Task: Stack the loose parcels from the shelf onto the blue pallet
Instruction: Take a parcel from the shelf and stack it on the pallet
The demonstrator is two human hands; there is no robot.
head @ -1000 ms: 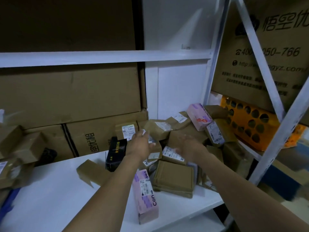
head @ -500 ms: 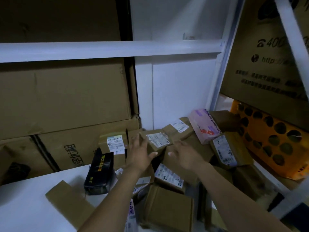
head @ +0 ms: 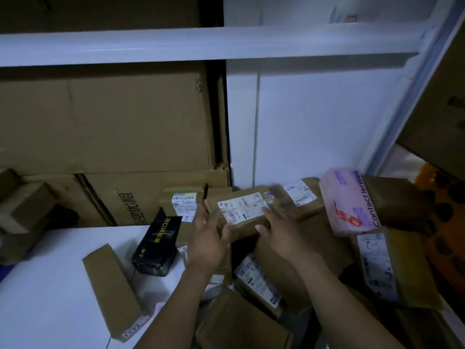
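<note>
A heap of loose brown parcels lies on the white shelf board. At the top of the heap is a brown parcel with a white label. My left hand grips its left end, thumb across the front. My right hand holds its right end, fingers over the top and thumb on the front. Around it lie a pink contact-lens box, a black box, a long brown box and a small labelled parcel. The blue pallet is out of view.
Large cardboard cartons fill the back left of the shelf. A white shelf beam runs overhead and a white upright stands at right. An orange perforated tray sits beyond the upright.
The view has drawn closer to the heap. Both hands have reached forward and taken hold of the labelled brown parcel from either side.
</note>
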